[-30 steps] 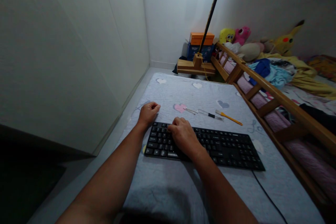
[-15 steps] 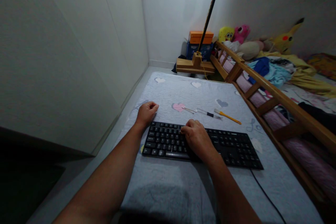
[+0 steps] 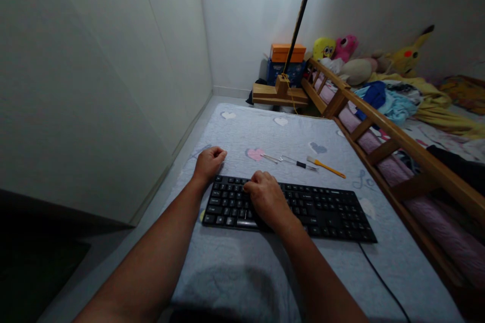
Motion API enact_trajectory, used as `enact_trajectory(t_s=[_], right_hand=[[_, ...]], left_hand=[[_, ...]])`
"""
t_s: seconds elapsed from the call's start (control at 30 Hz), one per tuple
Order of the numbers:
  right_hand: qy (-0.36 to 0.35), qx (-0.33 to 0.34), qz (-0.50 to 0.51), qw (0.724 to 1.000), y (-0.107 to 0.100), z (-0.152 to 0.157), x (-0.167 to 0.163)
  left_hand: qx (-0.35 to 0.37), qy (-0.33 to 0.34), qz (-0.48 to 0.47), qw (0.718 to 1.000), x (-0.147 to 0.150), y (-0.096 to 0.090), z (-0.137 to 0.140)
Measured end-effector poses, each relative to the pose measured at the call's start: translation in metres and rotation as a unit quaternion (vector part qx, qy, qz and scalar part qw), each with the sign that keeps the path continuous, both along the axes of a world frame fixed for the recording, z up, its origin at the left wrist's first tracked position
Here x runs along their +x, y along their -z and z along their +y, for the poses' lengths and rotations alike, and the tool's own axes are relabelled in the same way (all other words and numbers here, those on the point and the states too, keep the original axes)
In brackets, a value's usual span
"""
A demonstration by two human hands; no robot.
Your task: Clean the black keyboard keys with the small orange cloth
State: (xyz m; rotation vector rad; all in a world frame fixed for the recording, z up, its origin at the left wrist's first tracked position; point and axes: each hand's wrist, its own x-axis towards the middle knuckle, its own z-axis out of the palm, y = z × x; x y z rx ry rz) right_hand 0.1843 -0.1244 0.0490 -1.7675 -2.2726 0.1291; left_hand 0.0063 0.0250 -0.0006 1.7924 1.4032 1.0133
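Note:
A black keyboard (image 3: pixel 329 212) lies across the cloth-covered table in front of me. Over its left-middle keys is my right hand (image 3: pixel 265 197), fingers curled and pinched together; whatever they may hold is hidden beneath the hand. My left hand (image 3: pixel 209 162) rests closed on the cloth just past the keyboard's upper left corner, with nothing showing in it. Beyond the keyboard lie thin white sticks that look like cotton swabs (image 3: pixel 270 158), a wire tool with a black grip (image 3: pixel 300 164) and a small brush with a yellow handle (image 3: pixel 326 166).
The keyboard's cable (image 3: pixel 382 280) runs off the near right side of the table. A wooden bed rail (image 3: pixel 394 146) borders the right, with plush toys and clothes behind it. White cabinet doors (image 3: pixel 113 60) stand on the left. A wooden stand (image 3: pixel 280 92) holds a black pole at the back.
My right hand has moved left along the keyboard, still curled. My left hand stays closed in the same place beside the keyboard. The whole view has shifted slightly.

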Motion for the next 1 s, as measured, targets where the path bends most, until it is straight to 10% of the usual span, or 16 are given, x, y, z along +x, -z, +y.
enact_trajectory(t_s=[1.0], right_hand=[[0.130, 0.021, 0.025, 0.991, 0.007, -0.050, 0.103]], left_hand=[[-0.006, -0.004, 0.016, 1.000, 0.001, -0.003, -0.002]])
